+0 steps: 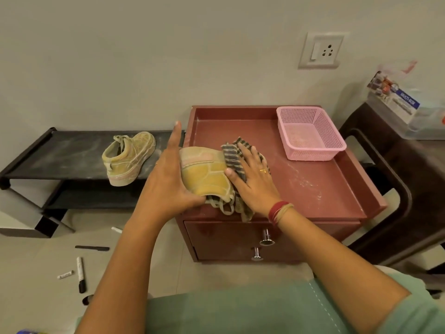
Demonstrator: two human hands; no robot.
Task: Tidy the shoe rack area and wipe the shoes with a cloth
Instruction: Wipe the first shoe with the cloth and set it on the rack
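A yellow shoe [204, 173] lies on its side at the front left of the reddish cabinet top [313, 179]. My left hand [168, 174] grips its sole side, index finger pointing up. My right hand [252, 179] presses a striped grey cloth [232, 156] flat against the shoe's upper. The cloth's end and the shoe's laces hang over the cabinet's front edge. A second, dusty yellow shoe [128, 157] stands on the top shelf of the low black shoe rack [60, 155] to the left.
A pink mesh basket [310, 133] sits at the cabinet's back right. Markers [80, 273] and a dark stick [91, 248] lie on the floor at left. A dark plastic chair [385, 165] with a clear box [404, 109] stands at right. A wall socket [321, 50] is above.
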